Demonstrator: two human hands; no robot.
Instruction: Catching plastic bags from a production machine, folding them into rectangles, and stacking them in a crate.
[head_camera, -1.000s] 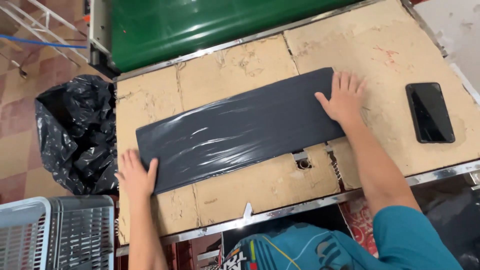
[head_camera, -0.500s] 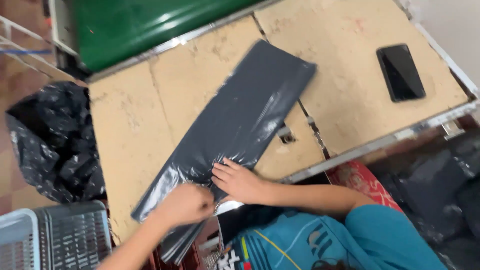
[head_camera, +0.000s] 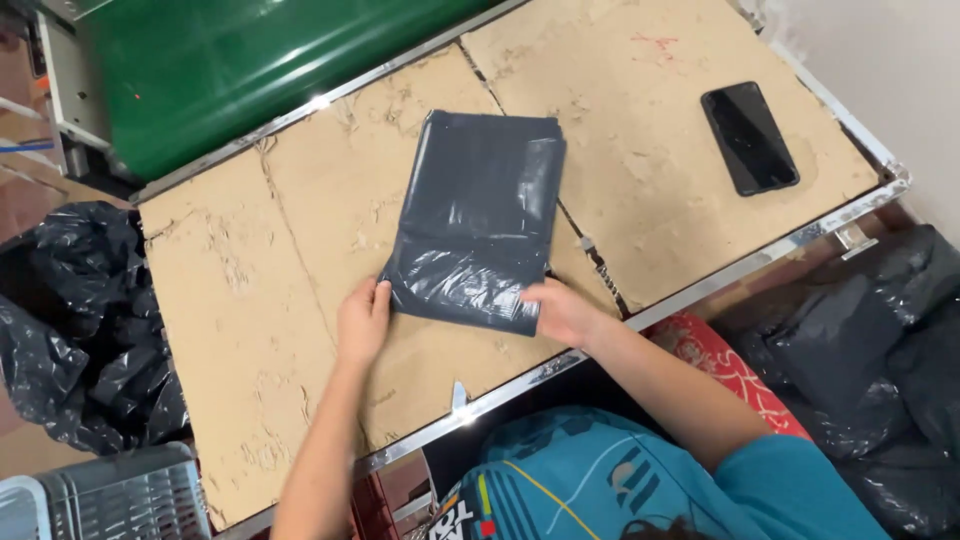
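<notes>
Folded dark plastic bag (head_camera: 478, 215) lies flat on the cardboard-topped counter (head_camera: 250, 300). Left hand (head_camera: 362, 322) presses its near left corner, right hand (head_camera: 560, 312) grips the near right corner. A black phone (head_camera: 749, 137) lies well apart, far right. Crumpled black bags (head_camera: 70, 320) sit left of the counter.

A folded bag (head_camera: 480, 220) lies mid-bench (head_camera: 250, 300), a hand at each near corner. A phone (head_camera: 749, 137) lies well right; a basket (head_camera: 110, 497) sits near-left.
</notes>
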